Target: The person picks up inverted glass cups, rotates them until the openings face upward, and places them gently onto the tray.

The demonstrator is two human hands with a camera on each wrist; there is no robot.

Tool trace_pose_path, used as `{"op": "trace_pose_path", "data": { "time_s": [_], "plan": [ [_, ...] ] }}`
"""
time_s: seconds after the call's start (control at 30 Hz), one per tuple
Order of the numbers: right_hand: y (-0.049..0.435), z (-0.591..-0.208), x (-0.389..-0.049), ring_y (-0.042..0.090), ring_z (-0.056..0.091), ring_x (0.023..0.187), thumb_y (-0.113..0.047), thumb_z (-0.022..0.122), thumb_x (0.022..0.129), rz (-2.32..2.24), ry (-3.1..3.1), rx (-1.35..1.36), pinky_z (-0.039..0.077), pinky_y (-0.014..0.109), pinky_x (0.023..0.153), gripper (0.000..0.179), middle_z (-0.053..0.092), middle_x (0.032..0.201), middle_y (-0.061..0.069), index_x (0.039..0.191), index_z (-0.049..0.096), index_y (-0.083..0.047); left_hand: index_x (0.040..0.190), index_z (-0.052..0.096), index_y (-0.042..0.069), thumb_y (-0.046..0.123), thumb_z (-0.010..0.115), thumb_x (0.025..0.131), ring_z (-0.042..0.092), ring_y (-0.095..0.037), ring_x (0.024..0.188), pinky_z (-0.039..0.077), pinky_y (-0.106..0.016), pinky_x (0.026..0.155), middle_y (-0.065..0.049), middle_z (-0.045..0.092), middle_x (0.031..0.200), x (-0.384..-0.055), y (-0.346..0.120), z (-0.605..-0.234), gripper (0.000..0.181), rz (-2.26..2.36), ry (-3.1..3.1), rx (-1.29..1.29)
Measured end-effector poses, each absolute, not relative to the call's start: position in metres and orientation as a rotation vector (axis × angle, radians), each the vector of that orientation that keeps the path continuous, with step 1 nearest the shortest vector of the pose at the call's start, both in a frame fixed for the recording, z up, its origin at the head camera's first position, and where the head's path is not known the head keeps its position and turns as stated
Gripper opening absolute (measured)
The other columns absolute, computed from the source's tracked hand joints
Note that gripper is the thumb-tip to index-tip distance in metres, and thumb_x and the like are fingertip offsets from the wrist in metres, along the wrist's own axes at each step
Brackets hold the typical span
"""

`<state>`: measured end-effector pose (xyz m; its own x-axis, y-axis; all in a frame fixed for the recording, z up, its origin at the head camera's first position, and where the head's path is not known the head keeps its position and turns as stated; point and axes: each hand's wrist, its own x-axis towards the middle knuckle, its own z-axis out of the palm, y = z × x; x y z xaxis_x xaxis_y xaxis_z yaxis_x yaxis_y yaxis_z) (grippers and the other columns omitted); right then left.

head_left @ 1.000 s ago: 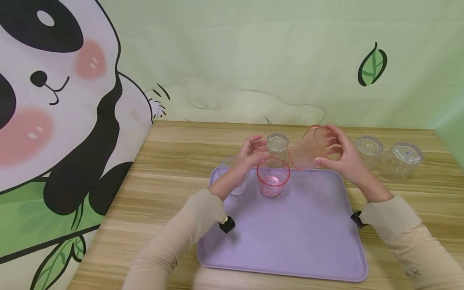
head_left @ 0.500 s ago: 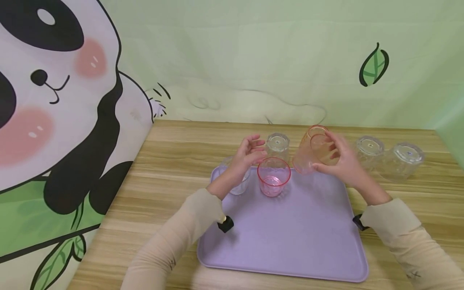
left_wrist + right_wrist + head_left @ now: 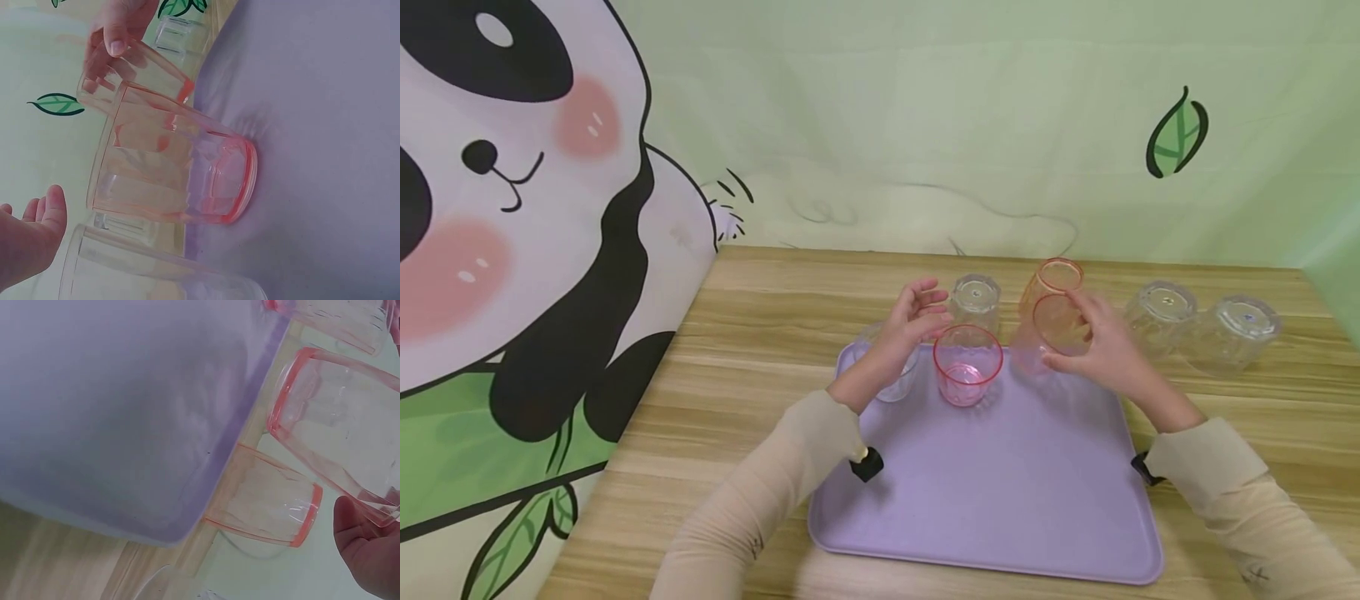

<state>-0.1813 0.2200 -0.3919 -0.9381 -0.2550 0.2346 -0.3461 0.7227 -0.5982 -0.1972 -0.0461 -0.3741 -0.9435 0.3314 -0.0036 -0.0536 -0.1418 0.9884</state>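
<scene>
My right hand (image 3: 1105,346) holds a pink glass (image 3: 1047,340) by its side between thumb and fingers. This glass is mouth up, slightly tilted, over the tray's back edge. A second pink glass (image 3: 967,367) with a red rim stands upright on the purple tray (image 3: 992,492). Left of it stands a clear glass (image 3: 895,385), partly hidden behind my left forearm. My left hand (image 3: 913,323) hovers beside the standing pink glass, fingers loosely bent and holding nothing. In the left wrist view that hand (image 3: 31,240) is apart from both glasses.
Behind the tray an orange-tinted glass (image 3: 265,495) stands upside down on the wooden table (image 3: 752,333). Upturned clear glasses stand behind the tray (image 3: 975,298) and at the right, one glass (image 3: 1163,315) close to another glass (image 3: 1236,332). A printed cloth wall (image 3: 880,125) rises behind.
The pink glass in my right hand has turned from strongly tilted to nearly upright and come lower, nearer the tray. My left hand has barely moved.
</scene>
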Motion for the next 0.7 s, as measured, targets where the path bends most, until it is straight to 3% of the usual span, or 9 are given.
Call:
{"op": "trace_pose_path", "data": {
  "time_s": [0.2, 0.53, 0.7],
  "plan": [
    [0.221, -0.395, -0.179, 0.032, 0.047, 0.090, -0.027, 0.076, 0.064, 0.913, -2.862, 0.482, 0.040, 0.033, 0.064, 0.088, 0.043, 0.116, 0.024, 0.133, 0.031, 0.003, 0.131, 0.026, 0.002, 0.008, 0.050, 0.079, 0.031, -0.039, 0.123, 0.034, -0.049, 0.097, -0.024, 0.032, 0.133, -0.197, -0.047, -0.376, 0.057, 2.180, 1.848, 0.306],
    [0.219, -0.404, -0.176, 0.033, 0.046, 0.091, -0.026, 0.076, 0.063, 0.918, -2.903, 0.492, 0.040, 0.040, 0.065, 0.084, 0.043, 0.113, 0.024, 0.131, 0.034, -0.004, 0.131, 0.027, 0.003, 0.009, 0.050, 0.080, 0.032, -0.039, 0.122, 0.037, -0.046, 0.095, -0.018, 0.037, 0.129, -0.198, -0.047, -0.378, 0.056, 2.168, 1.864, 0.302],
    [0.217, -0.407, -0.174, 0.035, 0.045, 0.095, -0.027, 0.077, 0.063, 0.895, -2.939, 0.484, 0.040, 0.048, 0.073, 0.087, 0.041, 0.118, 0.024, 0.132, 0.032, 0.001, 0.131, 0.027, 0.003, 0.009, 0.049, 0.080, 0.032, -0.039, 0.122, 0.036, -0.047, 0.095, -0.018, 0.038, 0.129, -0.198, -0.047, -0.377, 0.056, 2.165, 1.866, 0.301]
  ]
}}
